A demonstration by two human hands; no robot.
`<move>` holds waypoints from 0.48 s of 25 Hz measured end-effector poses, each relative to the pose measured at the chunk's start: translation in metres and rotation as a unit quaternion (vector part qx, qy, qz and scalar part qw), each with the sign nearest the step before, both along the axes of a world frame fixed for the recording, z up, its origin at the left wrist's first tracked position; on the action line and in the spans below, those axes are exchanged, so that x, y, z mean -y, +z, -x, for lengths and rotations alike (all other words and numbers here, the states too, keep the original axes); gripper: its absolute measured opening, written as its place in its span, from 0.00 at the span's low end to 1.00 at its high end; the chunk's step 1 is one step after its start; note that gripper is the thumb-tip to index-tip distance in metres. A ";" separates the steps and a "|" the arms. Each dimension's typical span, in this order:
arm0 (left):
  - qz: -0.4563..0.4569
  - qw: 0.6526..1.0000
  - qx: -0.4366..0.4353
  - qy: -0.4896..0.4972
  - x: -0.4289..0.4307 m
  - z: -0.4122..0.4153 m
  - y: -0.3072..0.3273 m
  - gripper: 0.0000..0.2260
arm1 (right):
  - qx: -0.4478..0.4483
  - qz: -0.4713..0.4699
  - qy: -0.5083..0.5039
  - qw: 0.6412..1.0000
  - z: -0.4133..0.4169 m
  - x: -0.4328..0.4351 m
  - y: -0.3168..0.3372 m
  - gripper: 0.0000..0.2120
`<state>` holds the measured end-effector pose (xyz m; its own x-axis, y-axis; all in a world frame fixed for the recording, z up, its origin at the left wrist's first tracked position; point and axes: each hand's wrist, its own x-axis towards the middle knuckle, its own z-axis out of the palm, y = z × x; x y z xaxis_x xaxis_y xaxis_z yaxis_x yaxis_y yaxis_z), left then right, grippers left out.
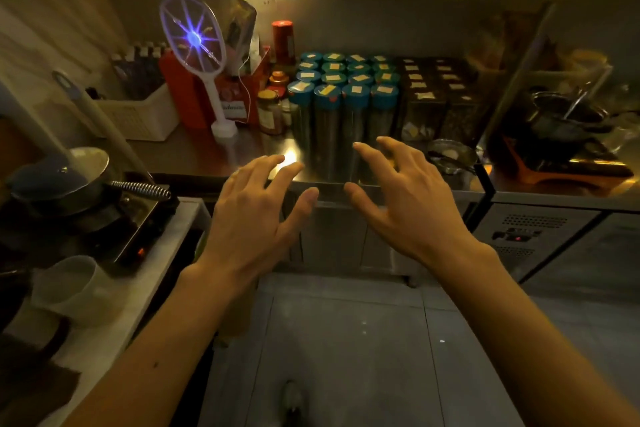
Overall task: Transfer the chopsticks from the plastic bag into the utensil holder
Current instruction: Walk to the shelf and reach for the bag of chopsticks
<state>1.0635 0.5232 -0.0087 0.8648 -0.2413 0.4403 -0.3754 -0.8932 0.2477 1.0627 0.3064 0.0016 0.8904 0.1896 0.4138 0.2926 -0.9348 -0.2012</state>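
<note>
My left hand (258, 215) and my right hand (403, 199) hover side by side in front of the steel counter edge (329, 189), palms down, fingers spread, holding nothing. No chopsticks, plastic bag of chopsticks or utensil holder can be made out in this view. The hands are level with the counter's front edge, a short gap between the two thumbs.
On the counter stand several blue-lidded jars (341, 97), dark-lidded jars (431, 90), an electric swatter (195, 45), a white basket (138, 114) and a small metal bowl (450, 154). A pan on a stove (79, 184) sits at left, pots (561, 121) at right.
</note>
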 end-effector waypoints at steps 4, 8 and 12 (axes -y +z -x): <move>0.027 0.999 0.016 -0.018 -0.016 -0.086 0.001 0.28 | 0.016 -0.001 -0.009 1.000 -0.076 -0.017 0.008 0.30; 0.067 0.996 0.051 -0.032 -0.035 -0.174 0.023 0.29 | 0.018 0.003 -0.034 0.999 -0.154 -0.036 0.034 0.32; 0.129 0.989 0.055 -0.044 -0.047 -0.251 0.042 0.29 | 0.048 -0.019 -0.059 0.997 -0.229 -0.042 0.065 0.33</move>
<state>1.3145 0.5700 0.0331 0.7889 -0.1805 0.5874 -0.4859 -0.7684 0.4165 1.2914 0.3482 0.0665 0.8620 0.0685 0.5023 0.2003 -0.9562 -0.2133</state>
